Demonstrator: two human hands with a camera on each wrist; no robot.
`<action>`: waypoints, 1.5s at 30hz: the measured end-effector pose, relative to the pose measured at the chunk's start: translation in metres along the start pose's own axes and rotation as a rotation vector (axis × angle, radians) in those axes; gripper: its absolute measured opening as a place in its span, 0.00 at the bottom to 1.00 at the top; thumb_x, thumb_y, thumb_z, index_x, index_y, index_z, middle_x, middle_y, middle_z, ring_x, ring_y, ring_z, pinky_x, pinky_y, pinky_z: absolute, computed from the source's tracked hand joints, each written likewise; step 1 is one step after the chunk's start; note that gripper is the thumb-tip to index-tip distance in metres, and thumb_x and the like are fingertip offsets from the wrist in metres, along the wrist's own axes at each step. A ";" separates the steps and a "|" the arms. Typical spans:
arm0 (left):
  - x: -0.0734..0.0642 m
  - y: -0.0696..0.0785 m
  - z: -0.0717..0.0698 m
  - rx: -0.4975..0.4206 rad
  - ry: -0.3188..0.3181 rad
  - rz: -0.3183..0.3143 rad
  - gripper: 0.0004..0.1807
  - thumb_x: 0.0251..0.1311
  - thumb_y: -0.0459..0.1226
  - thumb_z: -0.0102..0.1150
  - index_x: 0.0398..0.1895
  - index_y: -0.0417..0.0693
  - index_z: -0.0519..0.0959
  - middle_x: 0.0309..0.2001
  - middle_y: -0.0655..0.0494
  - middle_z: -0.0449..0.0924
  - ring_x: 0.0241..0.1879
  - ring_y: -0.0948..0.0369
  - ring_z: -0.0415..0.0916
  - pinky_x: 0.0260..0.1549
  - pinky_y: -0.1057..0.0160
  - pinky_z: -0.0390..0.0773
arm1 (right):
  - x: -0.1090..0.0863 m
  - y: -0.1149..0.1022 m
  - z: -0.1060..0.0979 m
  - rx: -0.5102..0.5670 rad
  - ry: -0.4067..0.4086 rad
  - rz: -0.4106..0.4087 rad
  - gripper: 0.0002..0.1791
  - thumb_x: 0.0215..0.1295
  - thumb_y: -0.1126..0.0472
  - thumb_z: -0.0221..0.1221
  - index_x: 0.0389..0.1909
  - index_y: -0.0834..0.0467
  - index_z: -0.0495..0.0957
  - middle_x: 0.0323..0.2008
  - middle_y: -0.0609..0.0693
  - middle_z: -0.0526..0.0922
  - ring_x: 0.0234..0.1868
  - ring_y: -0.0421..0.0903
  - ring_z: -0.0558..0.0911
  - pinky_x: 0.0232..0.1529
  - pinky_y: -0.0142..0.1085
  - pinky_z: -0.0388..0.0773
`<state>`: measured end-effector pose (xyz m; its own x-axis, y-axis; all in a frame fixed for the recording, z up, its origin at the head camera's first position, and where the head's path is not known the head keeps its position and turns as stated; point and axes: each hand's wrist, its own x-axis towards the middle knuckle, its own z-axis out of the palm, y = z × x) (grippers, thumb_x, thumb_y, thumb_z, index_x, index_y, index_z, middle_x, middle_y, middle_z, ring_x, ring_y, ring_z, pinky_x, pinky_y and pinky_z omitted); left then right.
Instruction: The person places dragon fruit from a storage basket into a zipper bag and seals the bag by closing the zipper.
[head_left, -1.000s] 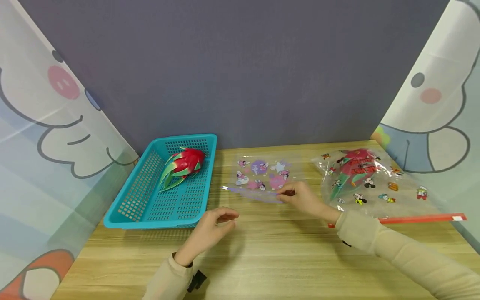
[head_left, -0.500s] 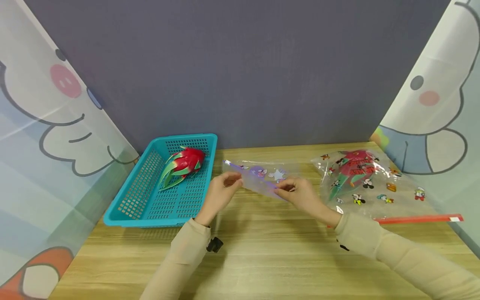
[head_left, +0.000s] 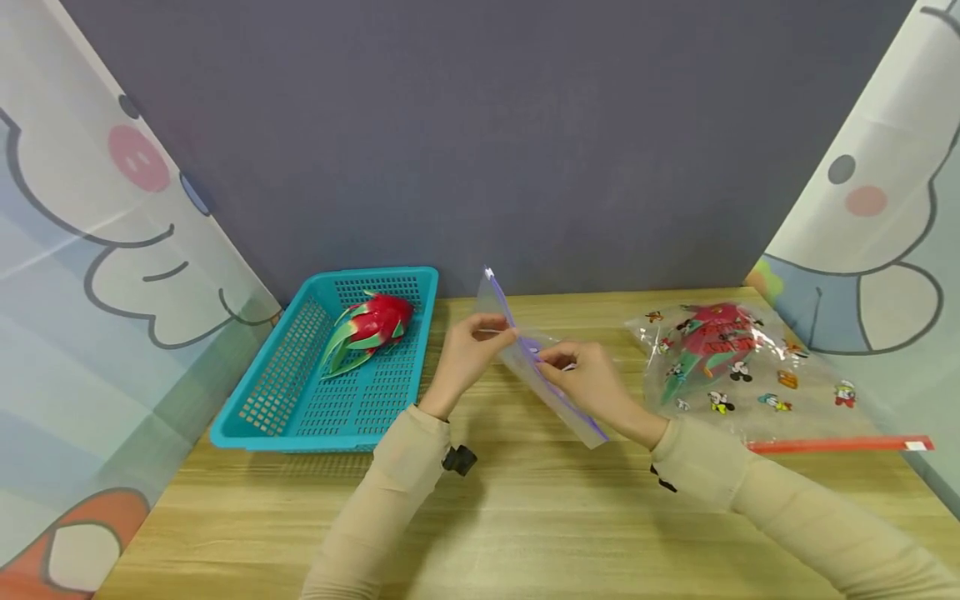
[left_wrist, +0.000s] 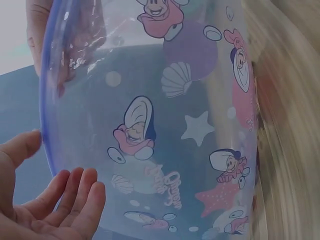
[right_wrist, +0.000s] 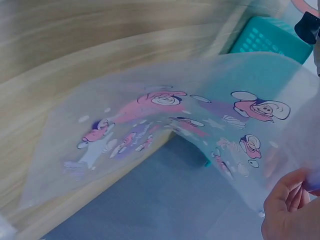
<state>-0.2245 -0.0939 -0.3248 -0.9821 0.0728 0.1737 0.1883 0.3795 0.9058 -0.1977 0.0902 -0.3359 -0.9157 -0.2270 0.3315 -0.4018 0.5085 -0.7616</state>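
Note:
A clear zip bag (head_left: 572, 417) with a purple closure strip is tilted up off the table, its strip slanting from upper left to lower right. My left hand (head_left: 467, 357) pinches its edge toward the upper end. Lower along the strip, my right hand (head_left: 592, 385) grips the bag between thumb and curled fingers. Pink cartoon figures, shells and stars are printed on the film (left_wrist: 135, 130) in the left wrist view. In the right wrist view, the bag's body (right_wrist: 120, 125) hangs bent away from my right fingers (right_wrist: 285, 192). Whether the strip is unzipped cannot be told.
A turquoise basket (head_left: 258, 375) stands on the left with a red and green dragon fruit (head_left: 382, 321) in it. At right lies a larger clear bag (head_left: 806, 417) with a red strip (head_left: 840, 444), a dragon fruit (head_left: 708, 337) inside. A dark panel (head_left: 525, 150) rises behind the table.
My left hand has come in from the lower left and taken hold of the purple-strip bag. The bag has been lifted from lying flat and turned, its left end now higher.

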 end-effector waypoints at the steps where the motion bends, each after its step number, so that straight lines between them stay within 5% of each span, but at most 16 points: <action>1: 0.001 0.000 0.000 -0.001 -0.003 -0.008 0.22 0.52 0.48 0.63 0.49 0.48 0.77 0.46 0.55 0.80 0.45 0.57 0.78 0.41 0.58 0.78 | 0.000 -0.001 0.001 0.003 -0.002 -0.001 0.06 0.55 0.66 0.62 0.34 0.61 0.84 0.30 0.54 0.85 0.29 0.44 0.81 0.24 0.28 0.75; 6: 0.005 -0.001 -0.001 0.001 -0.003 -0.055 0.19 0.53 0.42 0.62 0.48 0.46 0.78 0.44 0.53 0.81 0.44 0.57 0.78 0.42 0.58 0.77 | 0.002 -0.001 0.004 0.010 0.002 -0.041 0.06 0.56 0.65 0.62 0.33 0.62 0.84 0.31 0.54 0.84 0.30 0.45 0.81 0.27 0.29 0.76; 10: 0.012 -0.002 -0.003 0.076 0.058 -0.058 0.16 0.51 0.39 0.61 0.43 0.43 0.80 0.38 0.50 0.83 0.37 0.57 0.79 0.33 0.64 0.77 | 0.003 -0.002 0.004 -0.005 0.019 -0.069 0.05 0.56 0.64 0.63 0.32 0.61 0.84 0.30 0.53 0.84 0.29 0.44 0.81 0.27 0.29 0.76; 14: 0.020 0.000 -0.003 0.184 0.142 -0.010 0.09 0.50 0.39 0.62 0.32 0.43 0.82 0.29 0.51 0.84 0.25 0.60 0.81 0.19 0.67 0.73 | 0.004 -0.006 0.001 -0.038 0.004 -0.065 0.06 0.54 0.64 0.64 0.33 0.61 0.84 0.30 0.52 0.84 0.29 0.43 0.81 0.28 0.30 0.77; 20: 0.024 0.006 -0.009 0.418 0.238 0.112 0.07 0.50 0.40 0.62 0.26 0.46 0.82 0.23 0.55 0.84 0.20 0.62 0.79 0.26 0.62 0.75 | 0.017 -0.014 -0.020 -0.151 -0.057 -0.039 0.08 0.55 0.64 0.63 0.35 0.63 0.83 0.29 0.53 0.85 0.29 0.44 0.81 0.29 0.34 0.78; 24: 0.021 0.008 -0.009 0.474 0.249 0.151 0.07 0.50 0.40 0.62 0.26 0.46 0.81 0.24 0.56 0.83 0.21 0.60 0.78 0.32 0.58 0.76 | 0.031 -0.015 -0.040 -0.319 0.036 -0.122 0.07 0.55 0.63 0.63 0.33 0.63 0.84 0.26 0.54 0.83 0.25 0.47 0.81 0.26 0.38 0.77; 29: 0.016 0.004 -0.006 0.448 0.270 0.166 0.06 0.48 0.39 0.62 0.24 0.46 0.81 0.22 0.56 0.83 0.20 0.60 0.78 0.30 0.60 0.75 | 0.042 -0.010 -0.058 -0.455 0.310 -0.365 0.04 0.52 0.67 0.65 0.27 0.65 0.84 0.21 0.56 0.79 0.20 0.49 0.79 0.23 0.43 0.76; 33: 0.010 -0.005 -0.005 0.358 0.261 0.136 0.05 0.48 0.38 0.61 0.22 0.45 0.80 0.21 0.54 0.82 0.19 0.61 0.75 0.22 0.65 0.72 | 0.045 -0.007 -0.066 -0.473 0.427 -0.472 0.03 0.50 0.70 0.65 0.25 0.67 0.84 0.19 0.56 0.78 0.17 0.50 0.77 0.18 0.41 0.73; 38: 0.004 -0.013 -0.008 0.296 0.219 0.097 0.04 0.50 0.37 0.60 0.23 0.45 0.78 0.21 0.54 0.81 0.18 0.62 0.75 0.17 0.66 0.71 | 0.049 -0.005 -0.077 -0.473 0.432 -0.472 0.03 0.50 0.70 0.65 0.26 0.66 0.84 0.20 0.56 0.78 0.17 0.50 0.77 0.18 0.41 0.72; 45: -0.002 -0.016 -0.013 0.249 0.197 0.121 0.04 0.51 0.36 0.61 0.23 0.45 0.79 0.24 0.53 0.82 0.24 0.60 0.77 0.23 0.66 0.74 | 0.051 -0.006 -0.102 -0.445 0.315 -0.321 0.03 0.51 0.69 0.65 0.27 0.63 0.85 0.26 0.57 0.83 0.22 0.51 0.81 0.22 0.42 0.73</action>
<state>-0.2255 -0.1116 -0.3346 -0.9291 -0.0389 0.3677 0.2744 0.5939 0.7563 -0.2425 0.1605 -0.2576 -0.6792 -0.2047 0.7048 -0.5582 0.7676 -0.3150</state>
